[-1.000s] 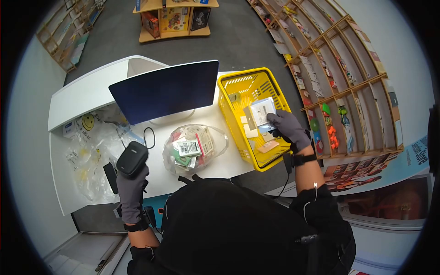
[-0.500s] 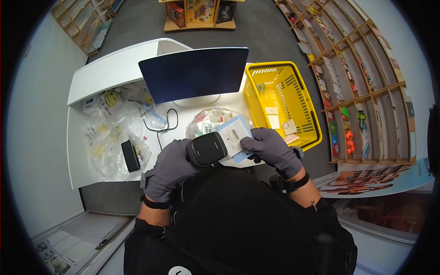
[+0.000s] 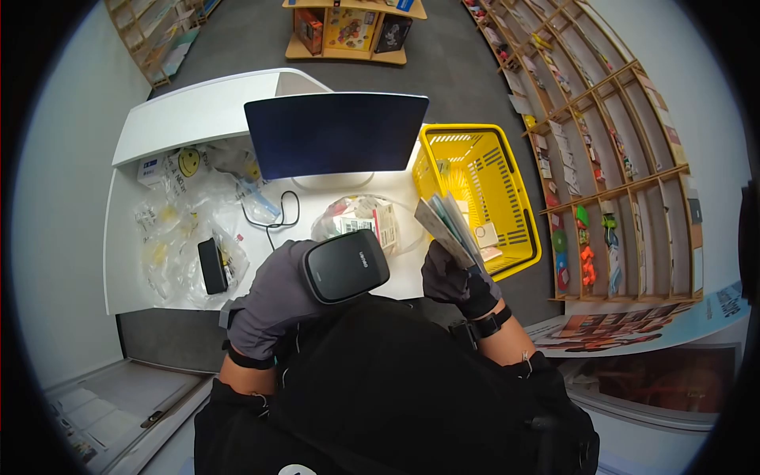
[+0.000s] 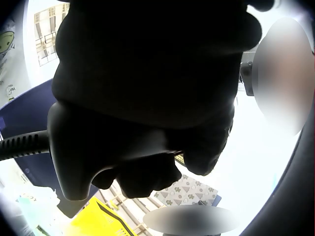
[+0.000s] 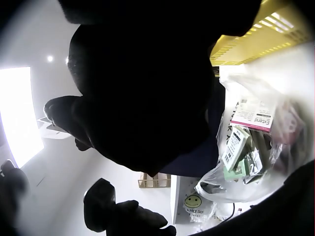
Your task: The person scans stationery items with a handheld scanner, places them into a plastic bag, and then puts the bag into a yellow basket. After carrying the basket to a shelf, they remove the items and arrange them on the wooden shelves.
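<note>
My gloved left hand (image 3: 273, 301) grips a black barcode scanner (image 3: 347, 265) in front of the body; its ribbed cable (image 4: 24, 145) shows in the left wrist view. Just to the right, my gloved right hand (image 3: 453, 279) pinches a small stack of flat card packets (image 3: 448, 226), tilted up nearly edge-on beside the yellow basket (image 3: 524, 214). One packet face (image 4: 187, 191) with a small grey pattern shows in the left wrist view. Between the hands and the monitor sits a clear plastic bag (image 5: 209, 187) of small boxed goods.
A dark monitor (image 3: 336, 136) stands at the back of the white counter (image 3: 174, 119). Crumpled plastic bags (image 3: 170, 229) and a black box-like object (image 3: 212, 266) lie at left. Small flat items (image 3: 486, 234) rest in the basket. Shelves (image 3: 617, 174) line the right wall.
The left hand has brought the scanner rightward to the body. The right hand has carried the packets out from over the basket, leftward to the scanner, then turned them up edge-on.
</note>
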`<control>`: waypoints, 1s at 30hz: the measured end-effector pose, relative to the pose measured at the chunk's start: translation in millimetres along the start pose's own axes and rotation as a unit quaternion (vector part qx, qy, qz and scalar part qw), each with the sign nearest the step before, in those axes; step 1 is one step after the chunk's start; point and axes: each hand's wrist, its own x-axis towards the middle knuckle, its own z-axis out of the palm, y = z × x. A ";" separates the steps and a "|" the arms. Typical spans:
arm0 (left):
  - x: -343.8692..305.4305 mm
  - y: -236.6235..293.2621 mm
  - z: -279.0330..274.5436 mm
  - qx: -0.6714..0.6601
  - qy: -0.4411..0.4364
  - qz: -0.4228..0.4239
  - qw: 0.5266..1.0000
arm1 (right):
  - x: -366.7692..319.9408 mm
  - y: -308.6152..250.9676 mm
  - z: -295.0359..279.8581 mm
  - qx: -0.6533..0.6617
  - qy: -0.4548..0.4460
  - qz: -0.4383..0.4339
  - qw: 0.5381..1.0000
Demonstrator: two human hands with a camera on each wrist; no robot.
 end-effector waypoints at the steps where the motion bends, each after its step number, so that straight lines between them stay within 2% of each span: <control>1: 4.6 5.7 -0.3 -0.010 0.011 0.005 1.000 | 1.2 0.2 -2.5 -0.038 -0.018 0.009 0.999; 3: 7.1 9.5 -0.3 -0.019 0.024 0.008 1.000 | 3.1 3.5 -2.3 -0.076 -0.037 0.020 0.996; 6: 10.4 9.2 1.9 -0.036 0.016 -0.024 0.999 | 4.1 9.0 1.9 -0.065 0.042 0.020 0.997; 11: 11.7 3.3 4.9 -0.026 0.058 -0.045 0.997 | 3.6 5.1 11.7 -0.009 0.101 0.040 0.994; 14: 13.5 14.1 -2.7 -0.129 0.042 -0.066 0.989 | -2.3 -2.4 5.2 -0.147 0.152 0.062 0.975; 18: 10.3 15.1 -5.6 -0.062 0.063 -0.016 0.996 | -8.2 -7.3 -7.0 -0.324 0.212 0.092 0.918; 19: 10.3 17.3 -7.0 -0.062 0.064 -0.017 0.996 | -7.9 -6.0 -10.4 -0.324 0.211 0.092 0.918; 20: 10.6 21.5 -8.6 -0.053 0.074 -0.005 0.996 | -6.9 -4.2 -12.4 -0.451 0.168 0.031 0.876; 21: 11.1 25.2 -10.0 -0.043 0.085 0.007 0.995 | -6.0 -2.5 -14.4 -0.568 0.120 -0.031 0.814; 22: 11.1 26.7 -10.8 -0.033 0.095 0.019 0.995 | -5.8 -1.1 -16.2 -0.670 0.069 -0.093 0.733; 23: 10.6 24.1 -11.0 -0.033 0.095 0.018 0.995 | -6.9 -1.0 -16.1 -0.669 0.069 -0.093 0.734; 24: 10.3 18.3 -11.4 -0.035 0.098 0.028 0.994 | -5.5 -3.7 -7.2 -0.551 0.125 -0.052 0.823; 25: 9.7 11.0 -12.1 -0.037 0.101 0.036 0.994 | -3.4 -7.5 3.4 -0.418 0.177 -0.010 0.891; 26: 8.4 3.8 -13.0 -0.039 0.104 0.045 0.993 | -1.0 -10.7 12.1 -0.273 0.225 0.033 0.935; 27: 6.3 -3.6 -15.1 -0.038 0.103 0.043 0.993 | 4.9 -15.4 17.8 -0.271 0.224 0.034 0.935; 28: 3.8 -11.9 -18.3 -0.108 0.100 -0.046 0.988 | 14.7 -22.8 22.1 -0.303 0.257 0.068 0.915; 30: -2.0 -27.6 -23.7 -0.241 0.091 -0.220 0.941 | 32.4 -34.3 29.3 -0.365 0.319 0.135 0.864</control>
